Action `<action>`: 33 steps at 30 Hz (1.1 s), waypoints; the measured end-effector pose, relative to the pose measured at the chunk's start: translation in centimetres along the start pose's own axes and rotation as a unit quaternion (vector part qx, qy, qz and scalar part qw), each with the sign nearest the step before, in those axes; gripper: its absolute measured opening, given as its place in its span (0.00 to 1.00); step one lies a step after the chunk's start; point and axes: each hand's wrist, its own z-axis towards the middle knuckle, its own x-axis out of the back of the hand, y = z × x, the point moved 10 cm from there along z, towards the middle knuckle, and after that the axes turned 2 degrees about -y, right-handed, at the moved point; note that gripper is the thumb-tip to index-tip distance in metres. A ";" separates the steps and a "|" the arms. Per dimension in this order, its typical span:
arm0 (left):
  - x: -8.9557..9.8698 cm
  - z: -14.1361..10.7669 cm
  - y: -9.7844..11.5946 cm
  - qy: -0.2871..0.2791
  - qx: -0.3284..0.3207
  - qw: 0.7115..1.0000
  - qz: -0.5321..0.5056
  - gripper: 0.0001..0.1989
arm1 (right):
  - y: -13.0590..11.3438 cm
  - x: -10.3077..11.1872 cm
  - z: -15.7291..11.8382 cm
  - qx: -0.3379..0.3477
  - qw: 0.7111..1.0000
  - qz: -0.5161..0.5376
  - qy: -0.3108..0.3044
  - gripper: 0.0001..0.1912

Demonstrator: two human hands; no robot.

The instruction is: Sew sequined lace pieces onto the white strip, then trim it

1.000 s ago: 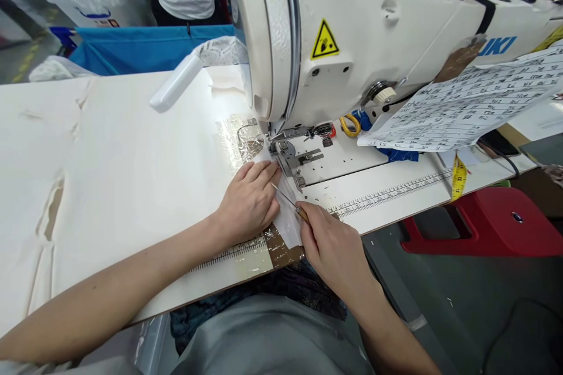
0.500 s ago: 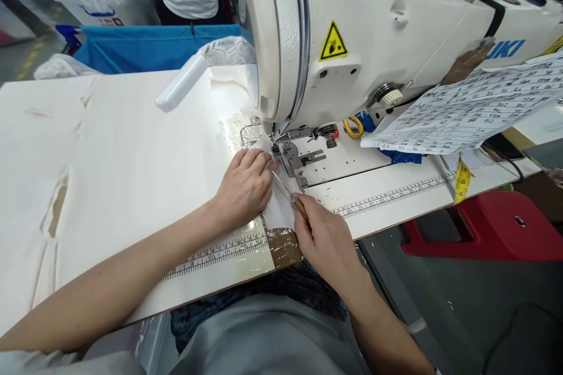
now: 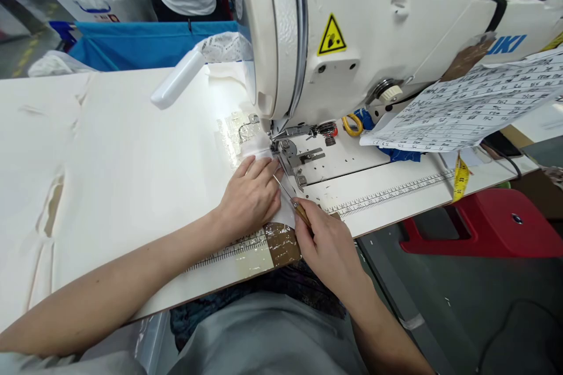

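The left hand [image 3: 253, 193] lies palm down on the white cloth [image 3: 281, 215], fingers together and lightly bent rather than closed round anything; that spread of contact probably keeps the thin cloth flat and steady close to the presser foot [image 3: 275, 144], which is just beyond the fingertips. The right hand [image 3: 328, 240] is closed on the wooden handle [image 3: 302, 214] of a slim pointed tool; its metal shaft [image 3: 285, 190] slants across the cloth toward the left fingers, a grip that likely gives fine control where fingertips would be bulky; whether the tip touches the cloth is too small to tell.

The cloth runs from the foot down between the hands; its near end is by the brown tape [image 3: 284, 244] on the counter [image 3: 145, 146], whose smooth face would seem to let cloth slide. The sewing machine [image 3: 360, 17] rises beyond the hands; to the right of the foot is a yellow loop handle [image 3: 352, 125]; a printed ruler strip [image 3: 396, 192] runs off beyond the right hand, perhaps put along the edge for ready measuring.
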 end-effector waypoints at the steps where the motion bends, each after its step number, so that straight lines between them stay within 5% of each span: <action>1: -0.1 0.0 0.0 -0.006 -0.003 1.000 0.004 0.20 | 0.1 0.1 -0.2 -0.002 1.000 0.000 -0.003 0.14; 17: -0.5 -0.3 0.4 -0.022 0.004 0.999 0.027 0.21 | 4.3 2.0 -2.7 -0.094 0.993 0.078 0.002 0.16; 33: -0.9 -0.5 0.9 -0.041 -0.006 0.999 0.028 0.22 | 4.8 1.9 -2.8 -0.106 0.991 0.079 0.005 0.16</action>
